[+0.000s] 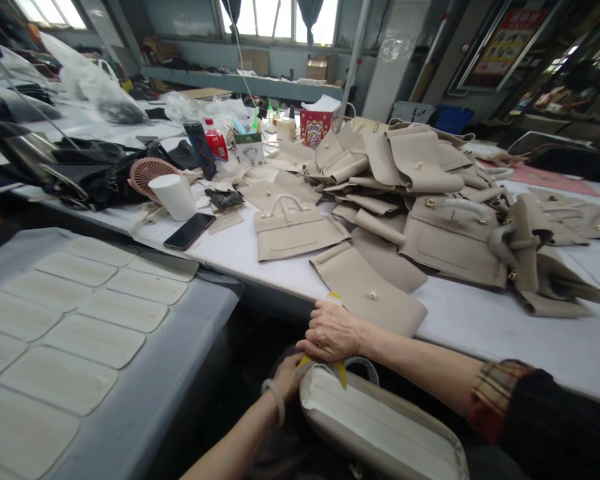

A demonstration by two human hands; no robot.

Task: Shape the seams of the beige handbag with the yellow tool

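Observation:
Low in the middle of the view, a beige handbag (380, 427) lies on its side in front of the table, its white inner edge facing up. My left hand (286, 375) grips its near end from below. My right hand (333, 331) presses down on top of that same end, closed on a yellow tool (336, 368) whose tip shows above and below the fingers. A flat beige flap piece with a metal stud (373, 293) lies on the white table (480, 320) just beyond my right hand.
A heap of beige bag parts (430, 180) covers the table's middle and right. A finished small bag (293, 230), a black phone (189, 231), a white cup (175, 195) and a pink fan (147, 172) sit left. Several pale panels (95, 313) lie on the grey side table.

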